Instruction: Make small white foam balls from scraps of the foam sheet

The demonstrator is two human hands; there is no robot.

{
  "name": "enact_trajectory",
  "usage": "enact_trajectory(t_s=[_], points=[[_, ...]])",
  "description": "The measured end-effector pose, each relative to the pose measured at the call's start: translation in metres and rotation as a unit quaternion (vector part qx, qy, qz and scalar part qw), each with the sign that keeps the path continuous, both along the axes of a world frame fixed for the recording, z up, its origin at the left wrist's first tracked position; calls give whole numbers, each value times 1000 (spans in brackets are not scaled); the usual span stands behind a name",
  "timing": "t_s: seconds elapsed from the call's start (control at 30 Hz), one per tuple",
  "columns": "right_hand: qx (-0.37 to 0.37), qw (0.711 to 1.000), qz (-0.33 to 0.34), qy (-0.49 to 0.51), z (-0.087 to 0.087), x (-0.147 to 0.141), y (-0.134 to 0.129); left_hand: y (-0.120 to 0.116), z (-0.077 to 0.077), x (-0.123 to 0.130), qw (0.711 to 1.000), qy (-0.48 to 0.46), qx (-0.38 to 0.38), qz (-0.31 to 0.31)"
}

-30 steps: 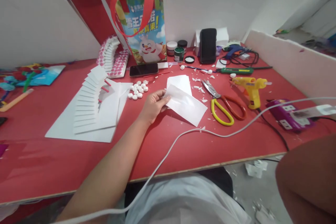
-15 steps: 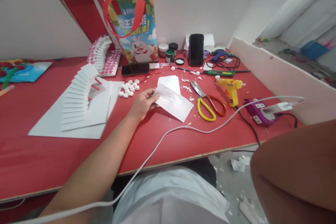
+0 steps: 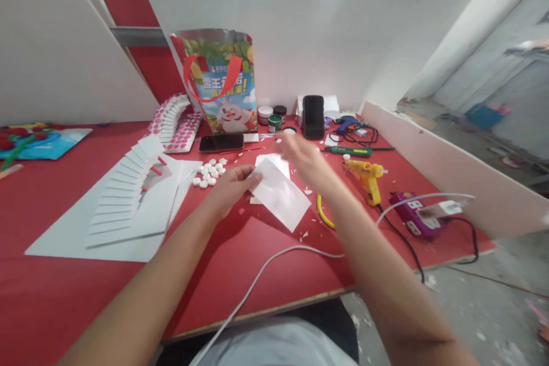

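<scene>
Left hand [image 3: 235, 184]: fingers pinching the near-left corner of a white paper sheet [image 3: 283, 194], which extends to the right above the red counter [image 3: 257, 257]. Right hand [image 3: 297, 151]: blurred and raised over the far side of a paper stack [image 3: 274, 164] — whether its fingers grip anything cannot be told. To the left of the sheet, a cluster of white discs [image 3: 209, 172]; farther left, a fanned row of white strips [image 3: 118, 191] on larger white sheets [image 3: 55, 237]. Behind, a black smartphone [image 3: 222, 143] lies flat before a printed gift bag [image 3: 225, 86] with red handles. To the right, the yellow handle of the scissors [image 3: 324, 213] shows partly behind the right forearm; beyond it, a yellow glue gun [image 3: 368, 177] and a purple power socket [image 3: 415, 216]. A white cable [image 3: 274, 260] crosses the near counter — its middle passing beneath the right forearm.
</scene>
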State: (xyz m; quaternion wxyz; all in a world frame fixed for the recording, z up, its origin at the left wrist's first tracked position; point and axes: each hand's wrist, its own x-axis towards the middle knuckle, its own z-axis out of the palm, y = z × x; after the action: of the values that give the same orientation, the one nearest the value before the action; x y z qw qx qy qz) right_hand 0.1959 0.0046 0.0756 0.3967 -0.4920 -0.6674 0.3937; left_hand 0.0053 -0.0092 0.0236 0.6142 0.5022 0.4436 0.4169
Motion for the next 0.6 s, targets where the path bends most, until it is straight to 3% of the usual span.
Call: enact_trajectory(t_s=[0.13,0.23,0.4,0.6], points=[[-76,995,9,-57,-41,-9,2,3,-12,-1,999,4,26,23],[-128,990,42,-32,-63,-6,7,4,-25,-5,998,16,38,44],[-182,979,66,68,-65,3,9,7,-36,-13,999,0,31,11],[-211,964,106,118,-63,-1,5,11,-37,-14,999,-34,19,14]])
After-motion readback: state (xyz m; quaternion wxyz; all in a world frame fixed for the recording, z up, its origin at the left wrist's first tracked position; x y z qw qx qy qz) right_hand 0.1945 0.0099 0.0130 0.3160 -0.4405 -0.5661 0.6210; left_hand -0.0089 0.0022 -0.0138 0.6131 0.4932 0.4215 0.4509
